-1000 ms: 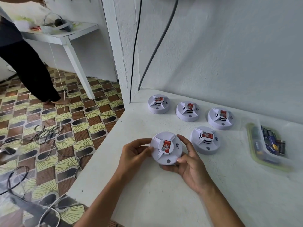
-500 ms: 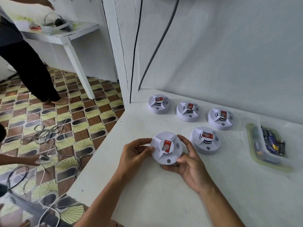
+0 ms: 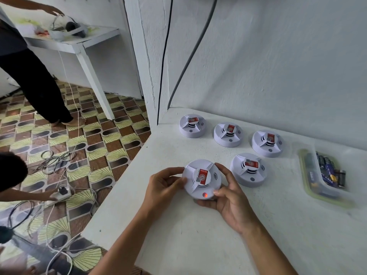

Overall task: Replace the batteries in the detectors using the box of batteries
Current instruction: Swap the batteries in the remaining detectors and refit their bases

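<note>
While both hands, left hand (image 3: 164, 187) and right hand (image 3: 230, 201), are gripping one closed round white plastic detector (image 3: 201, 179) near the counter's (image 3: 198, 245) front edge, nothing looks opened. Four matching detectors (image 3: 228, 134) and the clear plastic box of batteries (image 3: 325, 173) are sitting untouched, so seemingly everything remains.

- We count five white detectors: one held (image 3: 201, 180), one just right of it (image 3: 248, 170), three in a far row (image 3: 192, 126) (image 3: 228, 134) (image 3: 267, 143).
- One clear box of batteries (image 3: 325, 175), at right; we cannot count the batteries inside.
- Two hands: left hand (image 3: 162, 187), right hand (image 3: 231, 203).
</note>
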